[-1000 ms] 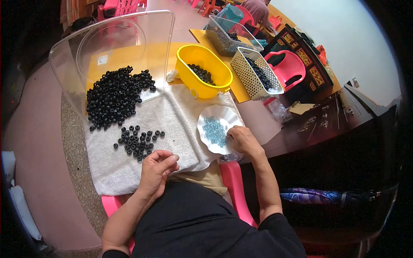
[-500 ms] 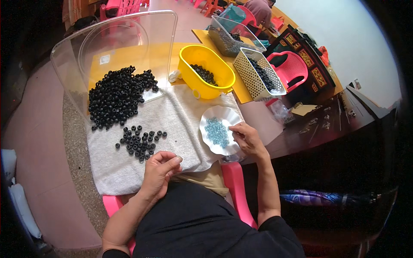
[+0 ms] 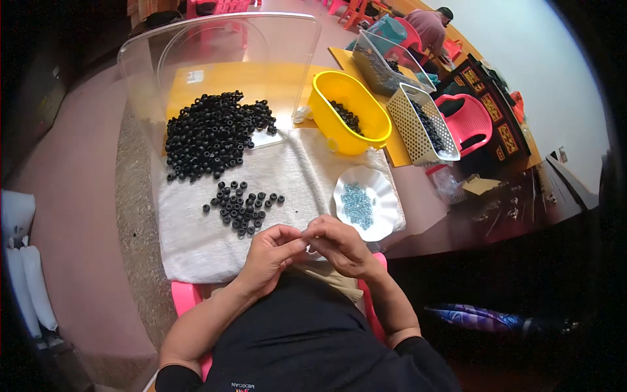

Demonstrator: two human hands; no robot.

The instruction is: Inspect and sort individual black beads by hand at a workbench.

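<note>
At the near edge of the white towel, the fingertips of my left hand and my right hand meet in a pinch. Whatever lies between them is too small to make out. Just beyond my right hand is a white scalloped dish holding small light-blue, see-through beads. Beyond my left hand, a loose group of small black round pieces with holes is spread on the towel. Farther off, a large heap of the same black pieces spills from a clear plastic bin lying on its side.
A yellow tub with black pieces stands behind the dish. To its right are a beige perforated basket and a clear box, both with black pieces. A pink chair stands beyond. In the background a person leans forward.
My right hand has left the dish of blue beads and moved left to meet my left hand's fingertips. The whole view has shifted slightly.
</note>
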